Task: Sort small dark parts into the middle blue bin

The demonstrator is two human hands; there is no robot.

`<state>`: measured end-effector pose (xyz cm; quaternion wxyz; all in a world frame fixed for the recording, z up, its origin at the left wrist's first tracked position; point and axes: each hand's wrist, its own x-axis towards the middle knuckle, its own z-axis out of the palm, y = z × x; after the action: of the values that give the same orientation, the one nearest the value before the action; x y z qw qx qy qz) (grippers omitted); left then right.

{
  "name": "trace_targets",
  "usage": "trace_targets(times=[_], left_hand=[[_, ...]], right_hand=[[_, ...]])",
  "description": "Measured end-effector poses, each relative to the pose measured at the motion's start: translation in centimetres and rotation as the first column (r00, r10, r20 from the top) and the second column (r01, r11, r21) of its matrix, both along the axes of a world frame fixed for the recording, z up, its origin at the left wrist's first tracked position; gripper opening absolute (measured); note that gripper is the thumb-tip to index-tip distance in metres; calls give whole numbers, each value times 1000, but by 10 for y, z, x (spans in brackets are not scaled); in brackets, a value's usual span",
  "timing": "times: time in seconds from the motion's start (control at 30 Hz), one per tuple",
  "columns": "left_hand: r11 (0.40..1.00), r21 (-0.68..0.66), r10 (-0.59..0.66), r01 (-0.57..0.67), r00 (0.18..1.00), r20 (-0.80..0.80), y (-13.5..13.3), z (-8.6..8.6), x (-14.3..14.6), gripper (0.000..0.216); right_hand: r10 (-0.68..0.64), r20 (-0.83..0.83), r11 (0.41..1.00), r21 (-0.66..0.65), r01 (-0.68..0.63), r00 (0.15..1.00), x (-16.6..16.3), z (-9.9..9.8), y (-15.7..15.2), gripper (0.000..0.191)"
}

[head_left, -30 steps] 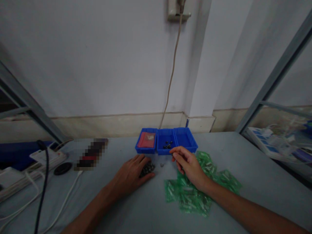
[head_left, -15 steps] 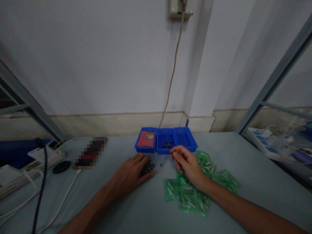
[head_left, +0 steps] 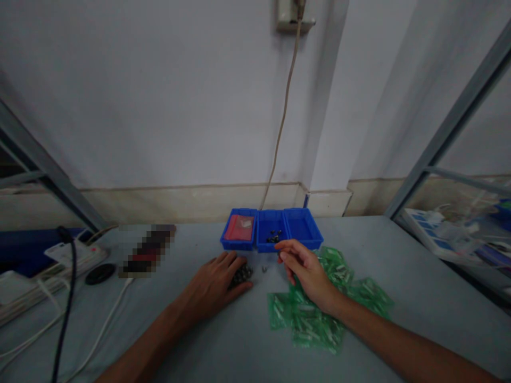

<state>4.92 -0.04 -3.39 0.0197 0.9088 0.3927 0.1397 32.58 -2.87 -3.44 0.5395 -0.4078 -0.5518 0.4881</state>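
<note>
Blue trays [head_left: 238, 246]: left holds a red packet [head_left: 240, 227], middle dark bits [head_left: 273, 236]. Before the trays, left hand [head_left: 215, 284] lies, grip spread flat, on a dark pile [head_left: 242, 275]; right hand [head_left: 305, 268] has its grip pinched closed. Grey desk [head_left: 419, 298], white wall [head_left: 159, 106].

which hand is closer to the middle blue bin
Right. The right hand is by the near rim of the middle blue bin; the left hand rests nearer the person, against a pile of dark parts.
</note>
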Motion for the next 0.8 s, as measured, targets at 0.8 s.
trace_targets(times=[0.8], left_hand=[[999,-38,20,-20,1000,-20,-1,5,2,41]], right_hand=[[-44,-68,999,-23,43,997,5,1,-3,31]])
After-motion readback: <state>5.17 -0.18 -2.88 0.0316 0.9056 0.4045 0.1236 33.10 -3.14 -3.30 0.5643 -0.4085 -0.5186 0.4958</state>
